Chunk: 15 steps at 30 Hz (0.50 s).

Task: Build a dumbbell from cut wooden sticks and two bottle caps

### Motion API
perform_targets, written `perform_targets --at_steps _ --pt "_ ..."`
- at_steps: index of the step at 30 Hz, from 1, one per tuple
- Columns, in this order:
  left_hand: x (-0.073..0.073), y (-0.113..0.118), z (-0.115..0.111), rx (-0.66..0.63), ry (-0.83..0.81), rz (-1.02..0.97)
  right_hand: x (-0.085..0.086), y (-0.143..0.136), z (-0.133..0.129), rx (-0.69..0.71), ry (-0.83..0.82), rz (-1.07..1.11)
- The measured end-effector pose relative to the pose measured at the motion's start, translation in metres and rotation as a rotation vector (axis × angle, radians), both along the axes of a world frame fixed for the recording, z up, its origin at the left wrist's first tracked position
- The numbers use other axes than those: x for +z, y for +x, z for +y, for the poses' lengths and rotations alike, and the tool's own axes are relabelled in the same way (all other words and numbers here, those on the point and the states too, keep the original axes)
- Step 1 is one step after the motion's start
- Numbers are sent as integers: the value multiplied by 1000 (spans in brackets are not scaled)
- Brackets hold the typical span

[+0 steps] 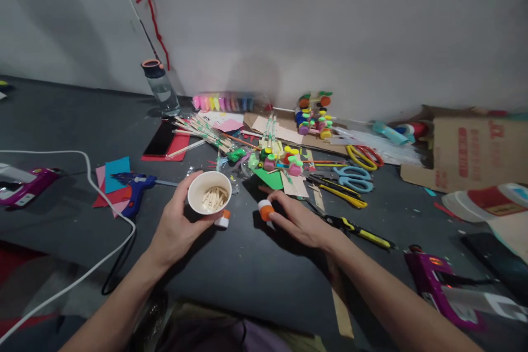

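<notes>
Toward the front edge of a dark bench (243, 269), a left hand (176, 224) curls its fingers around a paper cup (209, 178) (short pale sticks (214, 198) inside); the right hand (300, 218) pinches an orange-and-white piece (266, 210).

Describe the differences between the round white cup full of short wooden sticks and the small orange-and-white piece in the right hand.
The white cup is much larger than the orange-and-white piece.
The cup looks plain white, while the piece pairs white with orange.
The left hand holds the cup around its side; the right hand holds the piece at the fingertips.
Both are partly or wholly white and held.
</notes>
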<state>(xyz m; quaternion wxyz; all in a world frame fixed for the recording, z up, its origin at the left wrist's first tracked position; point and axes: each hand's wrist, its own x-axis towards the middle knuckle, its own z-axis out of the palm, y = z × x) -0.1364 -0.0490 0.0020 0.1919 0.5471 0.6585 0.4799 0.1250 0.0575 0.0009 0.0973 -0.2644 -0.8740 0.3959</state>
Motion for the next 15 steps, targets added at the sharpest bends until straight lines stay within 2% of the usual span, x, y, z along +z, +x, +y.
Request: perform_targets --at_steps 2,5,6,9,11,15 --pt "1 -3 -1 0 -11 -11 5 0 -15 64 -3 14" --pt "1 -5 -3 19 -25 -14 2 -5 -33 254 -31 40" --pt "1 -4 -3 22 -25 -10 -1 -7 -31 253 -25 38" --pt "1 -1 -2 3 -18 -3 -8 -7 -6 30 36 -13" --pt "1 1 -1 -12 -24 -9 -8 -6 5 -42 70 -35" --pt "1 1 0 38 -8 -18 -3 -8 -11 130 75 -9"
